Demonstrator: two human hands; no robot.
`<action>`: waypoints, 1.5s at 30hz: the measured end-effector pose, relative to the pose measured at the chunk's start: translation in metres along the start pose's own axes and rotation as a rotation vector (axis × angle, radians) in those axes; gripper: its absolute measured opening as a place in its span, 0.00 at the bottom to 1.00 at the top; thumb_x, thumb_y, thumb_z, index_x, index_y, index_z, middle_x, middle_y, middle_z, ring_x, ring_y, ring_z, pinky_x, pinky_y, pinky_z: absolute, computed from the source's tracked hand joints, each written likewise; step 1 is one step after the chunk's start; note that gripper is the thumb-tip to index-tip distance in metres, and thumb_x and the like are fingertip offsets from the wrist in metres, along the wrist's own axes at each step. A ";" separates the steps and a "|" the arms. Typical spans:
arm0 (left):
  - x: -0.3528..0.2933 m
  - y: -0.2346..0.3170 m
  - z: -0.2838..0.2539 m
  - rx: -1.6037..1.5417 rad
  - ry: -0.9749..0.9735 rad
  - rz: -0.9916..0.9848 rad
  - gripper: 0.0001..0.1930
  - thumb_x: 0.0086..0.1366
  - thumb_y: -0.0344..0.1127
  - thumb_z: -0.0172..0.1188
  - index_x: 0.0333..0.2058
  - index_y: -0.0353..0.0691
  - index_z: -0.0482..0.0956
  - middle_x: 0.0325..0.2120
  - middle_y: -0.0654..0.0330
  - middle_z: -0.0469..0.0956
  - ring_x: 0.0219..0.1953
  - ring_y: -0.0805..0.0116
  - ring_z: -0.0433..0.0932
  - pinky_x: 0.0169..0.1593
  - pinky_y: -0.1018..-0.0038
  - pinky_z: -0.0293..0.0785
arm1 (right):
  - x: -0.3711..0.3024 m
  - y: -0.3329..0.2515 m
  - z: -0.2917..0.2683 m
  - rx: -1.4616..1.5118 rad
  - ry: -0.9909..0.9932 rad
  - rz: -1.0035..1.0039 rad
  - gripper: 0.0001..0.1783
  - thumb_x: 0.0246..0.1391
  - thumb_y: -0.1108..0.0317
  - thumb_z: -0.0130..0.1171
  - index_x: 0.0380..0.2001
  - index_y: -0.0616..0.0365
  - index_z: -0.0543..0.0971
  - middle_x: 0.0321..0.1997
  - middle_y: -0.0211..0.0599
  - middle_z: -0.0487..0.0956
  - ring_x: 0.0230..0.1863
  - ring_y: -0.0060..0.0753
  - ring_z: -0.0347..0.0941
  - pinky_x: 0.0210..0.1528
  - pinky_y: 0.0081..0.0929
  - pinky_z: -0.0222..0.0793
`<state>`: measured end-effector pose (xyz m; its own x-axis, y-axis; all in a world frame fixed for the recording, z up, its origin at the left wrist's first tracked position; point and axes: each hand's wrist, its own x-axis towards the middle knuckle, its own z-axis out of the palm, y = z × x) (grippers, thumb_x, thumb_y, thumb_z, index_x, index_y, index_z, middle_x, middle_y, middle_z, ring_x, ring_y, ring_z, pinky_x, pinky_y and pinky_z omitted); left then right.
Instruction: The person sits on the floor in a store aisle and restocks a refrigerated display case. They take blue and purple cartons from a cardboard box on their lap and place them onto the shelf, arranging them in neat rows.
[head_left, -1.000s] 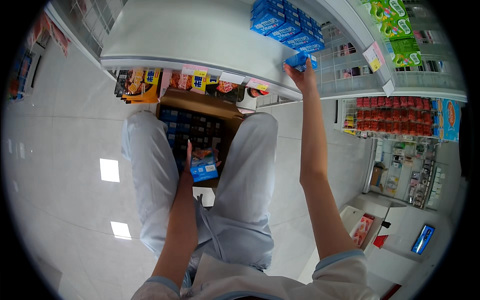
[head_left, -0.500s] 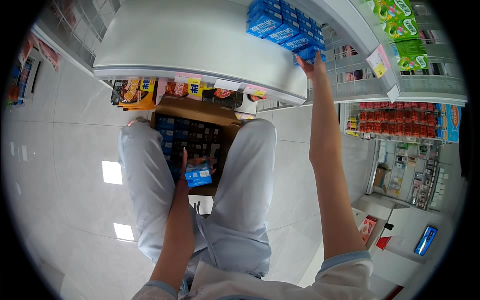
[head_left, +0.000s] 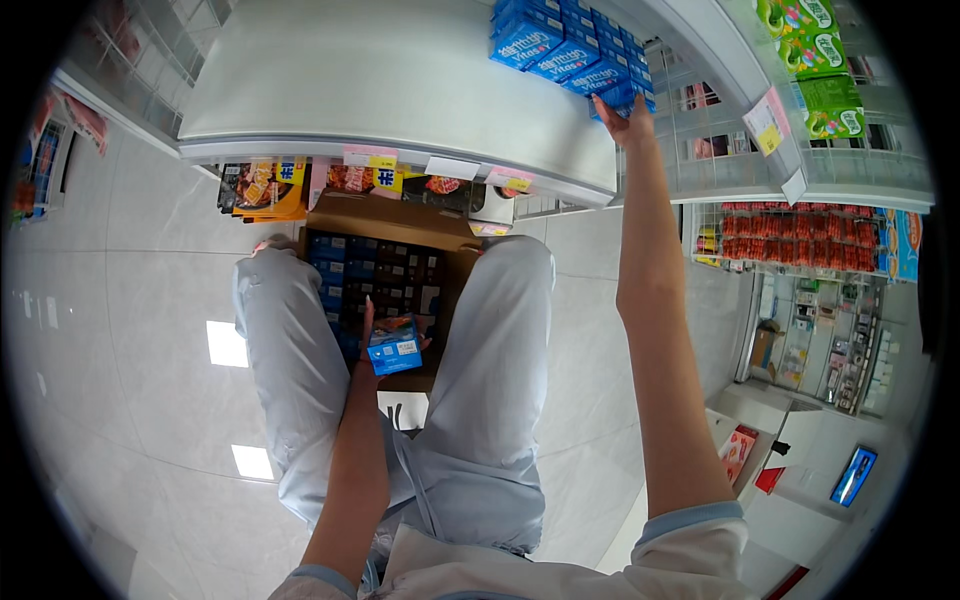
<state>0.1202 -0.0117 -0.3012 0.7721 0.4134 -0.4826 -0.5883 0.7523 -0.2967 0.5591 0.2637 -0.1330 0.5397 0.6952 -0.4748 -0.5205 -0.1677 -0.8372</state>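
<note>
My left hand (head_left: 372, 342) holds a small blue carton (head_left: 394, 345) above an open cardboard box (head_left: 392, 218) on the floor between my knees; the box is packed with several dark blue cartons. My right hand (head_left: 626, 118) is stretched up to the white shelf (head_left: 380, 90), fingers spread, touching the near end of a row of blue cartons (head_left: 568, 50) lined up on it. Nothing is in that hand.
Snack packets (head_left: 262, 190) fill the lower shelf under the white shelf's edge, which carries price tags. To the right stand green cartons (head_left: 812, 60) and red packets (head_left: 800, 238) on wire racks. A shiny tiled floor (head_left: 130, 330) spreads to the left.
My right hand carried a blue carton up to the shelf, set it at the end of the row and let go. The left hand lifted its carton slightly out of the box.
</note>
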 end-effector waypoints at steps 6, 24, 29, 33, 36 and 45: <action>-0.001 0.002 -0.004 -0.030 -0.088 0.008 0.40 0.53 0.73 0.34 0.26 0.40 0.81 0.36 0.47 0.73 0.34 0.51 0.75 0.50 0.52 0.66 | 0.003 0.000 0.003 0.177 0.062 0.027 0.35 0.57 0.50 0.40 0.57 0.64 0.44 0.47 0.66 0.64 0.42 0.62 0.70 0.40 0.46 0.74; -0.003 0.005 -0.008 0.043 0.007 0.008 0.42 0.51 0.74 0.34 0.29 0.36 0.80 0.35 0.48 0.74 0.32 0.53 0.76 0.51 0.54 0.65 | -0.014 0.009 0.022 0.130 0.191 -0.027 0.37 0.56 0.43 0.35 0.52 0.70 0.54 0.43 0.62 0.70 0.41 0.55 0.72 0.37 0.41 0.75; 0.001 0.002 -0.013 0.073 -0.025 0.014 0.43 0.50 0.74 0.38 0.34 0.33 0.77 0.32 0.50 0.75 0.33 0.55 0.76 0.49 0.55 0.67 | -0.013 -0.004 0.010 -0.094 0.165 0.057 0.37 0.55 0.43 0.39 0.51 0.70 0.57 0.39 0.57 0.73 0.40 0.49 0.74 0.34 0.36 0.76; 0.007 0.000 -0.010 0.130 0.081 0.002 0.41 0.47 0.74 0.44 0.34 0.34 0.75 0.31 0.51 0.76 0.33 0.58 0.76 0.45 0.57 0.71 | -0.027 -0.022 -0.004 0.018 -0.054 0.162 0.35 0.52 0.45 0.48 0.45 0.72 0.63 0.39 0.56 0.73 0.33 0.43 0.75 0.27 0.28 0.75; 0.012 0.000 -0.016 0.173 0.247 0.046 0.40 0.47 0.74 0.44 0.33 0.37 0.76 0.31 0.52 0.76 0.33 0.57 0.76 0.46 0.57 0.70 | -0.084 -0.008 -0.005 0.045 -0.281 0.097 0.32 0.51 0.48 0.51 0.43 0.71 0.66 0.40 0.51 0.74 0.35 0.36 0.75 0.29 0.22 0.74; 0.003 -0.006 0.001 0.196 0.347 0.200 0.39 0.48 0.72 0.47 0.39 0.36 0.72 0.36 0.53 0.75 0.38 0.61 0.75 0.43 0.67 0.73 | -0.388 0.224 -0.006 -0.767 -0.257 0.114 0.30 0.55 0.57 0.49 0.57 0.56 0.54 0.36 0.40 0.75 0.27 0.34 0.76 0.27 0.30 0.74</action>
<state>0.1262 -0.0144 -0.3001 0.5019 0.3893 -0.7723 -0.6352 0.7720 -0.0236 0.2372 -0.0476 -0.1377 0.2935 0.7682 -0.5689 0.0855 -0.6138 -0.7848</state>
